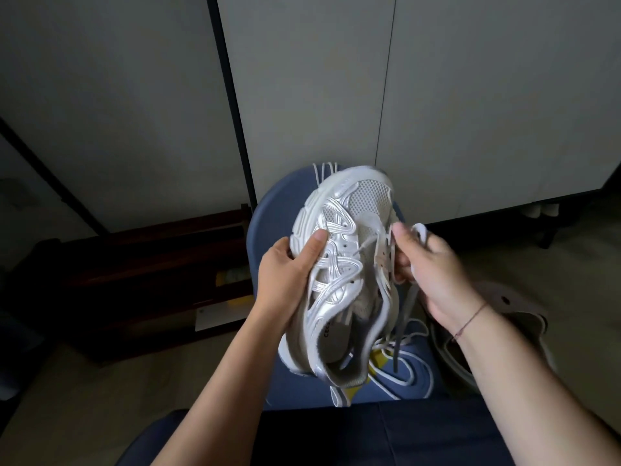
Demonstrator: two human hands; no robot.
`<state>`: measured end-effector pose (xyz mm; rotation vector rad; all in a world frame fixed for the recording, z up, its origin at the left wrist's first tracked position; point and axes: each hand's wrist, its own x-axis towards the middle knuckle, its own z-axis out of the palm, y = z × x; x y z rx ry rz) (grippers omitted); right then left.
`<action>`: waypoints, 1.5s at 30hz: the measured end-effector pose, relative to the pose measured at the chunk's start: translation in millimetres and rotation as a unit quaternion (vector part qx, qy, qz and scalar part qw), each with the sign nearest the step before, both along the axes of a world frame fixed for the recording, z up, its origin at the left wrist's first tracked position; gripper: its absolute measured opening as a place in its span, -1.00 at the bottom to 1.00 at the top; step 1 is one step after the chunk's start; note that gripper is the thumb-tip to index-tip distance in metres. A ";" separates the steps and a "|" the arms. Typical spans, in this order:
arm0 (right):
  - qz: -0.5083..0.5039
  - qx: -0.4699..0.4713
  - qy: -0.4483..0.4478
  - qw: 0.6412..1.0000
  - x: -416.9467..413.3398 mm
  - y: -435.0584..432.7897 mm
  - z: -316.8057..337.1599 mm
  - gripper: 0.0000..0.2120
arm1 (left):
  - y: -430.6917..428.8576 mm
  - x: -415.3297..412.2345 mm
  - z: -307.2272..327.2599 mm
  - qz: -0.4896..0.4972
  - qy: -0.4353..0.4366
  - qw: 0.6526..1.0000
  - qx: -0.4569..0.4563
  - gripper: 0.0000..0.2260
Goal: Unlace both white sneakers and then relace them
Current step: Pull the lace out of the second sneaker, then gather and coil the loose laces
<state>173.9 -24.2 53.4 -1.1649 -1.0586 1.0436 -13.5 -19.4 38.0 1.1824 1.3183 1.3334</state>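
A white and silver sneaker [339, 264] is held in the air above a blue stool [265, 213], toe pointing away from me. My left hand [289, 274] grips its left side, thumb on the silver overlay. My right hand [433, 274] is closed on a white lace [420, 230] at the eyelets on the sneaker's right side. More lace [403, 344] hangs down and lies in loops on the stool. A second white sneaker [342, 395] with yellow patches lies under the held one, mostly hidden.
A beige clog [517, 307] sits on the floor at the right, under my right forearm. Grey cabinet doors [470, 95] stand just behind the stool. A dark wooden rack [151, 264] is at the left. My dark trousers [369, 435] fill the bottom edge.
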 end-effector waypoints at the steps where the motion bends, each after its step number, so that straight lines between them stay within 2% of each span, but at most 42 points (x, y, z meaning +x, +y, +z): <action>1: 0.002 0.008 -0.052 0.999 0.9 0.7 -2.8 -0.70 | -0.2 0.5 -0.5 0.001 0.005 1.000 0.000 -0.54; 4: 0.012 0.017 -0.143 0.990 6.8 1.1 -4.1 -0.62 | 0.1 0.4 -0.3 0.009 0.012 1.000 0.001 -0.60; 7: 0.026 0.006 -0.103 0.994 5.9 -1.9 -1.3 -0.66 | 0.8 0.1 -1.0 0.007 0.003 1.000 -0.004 -0.60; 9: 0.039 0.005 -0.014 0.999 2.4 -2.1 1.6 -0.76 | 0.6 -0.1 -1.2 0.003 -0.004 1.000 -0.003 -0.59; 11: 0.025 0.009 0.111 0.993 6.9 -0.7 4.6 -0.80 | 0.7 0.2 0.9 0.001 -0.015 1.000 -0.004 -0.56; 14: 0.087 0.018 0.272 0.958 16.4 -0.9 14.3 -0.68 | 2.0 -1.1 3.6 0.004 -0.031 0.999 -0.006 -0.52; 16: 0.132 0.013 0.351 0.927 15.0 -4.6 18.0 -0.60 | 1.3 -0.6 3.1 -0.005 -0.026 1.000 -0.007 -0.57; 20: 0.083 0.007 0.450 0.889 18.9 -3.6 19.8 -0.62 | 0.6 -1.4 1.1 -0.020 -0.033 0.999 -0.007 -0.59; 22: 0.053 -0.018 0.417 0.907 27.5 0.7 20.0 -0.64 | 2.3 -6.5 1.8 -0.011 -0.059 0.998 -0.001 -0.52; 25: 0.035 -0.062 0.196 0.978 26.3 2.6 10.3 -0.76 | 7.5 -14.6 0.4 -0.002 -0.111 0.994 -0.002 -0.52; 27: 0.092 -0.115 0.092 0.985 10.7 -1.7 -1.3 -0.77 | 14.6 -18.9 -5.7 0.004 -0.138 0.990 -0.014 -0.61; 30: 0.184 -0.169 0.069 0.966 -14.9 -7.9 -18.3 -0.73 | 26.1 -26.3 -20.1 -0.005 -0.164 0.986 -0.024 -0.65; 32: 0.198 -0.188 0.053 0.960 -26.9 -8.3 -24.8 -0.71 | 32.1 -30.6 -30.4 -0.012 -0.168 0.985 -0.030 -0.69; 34: 0.206 -0.207 0.047 0.955 -33.9 -7.8 -30.8 -0.71 | 37.6 -34.5 -41.3 -0.012 -0.176 0.983 -0.049 -0.61; 38: 0.223 -0.235 0.057 0.944 -40.4 -9.4 -39.0 -0.80 | 49.7 -35.3 -67.4 -0.017 -0.203 0.975 -0.085 -0.29; 42: 0.236 -0.262 0.069 0.933 -46.6 -9.2 -44.9 -0.83 | 57.7 -32.0 -85.8 -0.037 -0.195 0.974 -0.111 -0.38; 45: 0.241 -0.275 0.056 0.929 -49.2 -9.2 -50.6 -0.79 | 62.7 -32.6 -97.4 -0.051 -0.165 0.978 -0.120 -0.33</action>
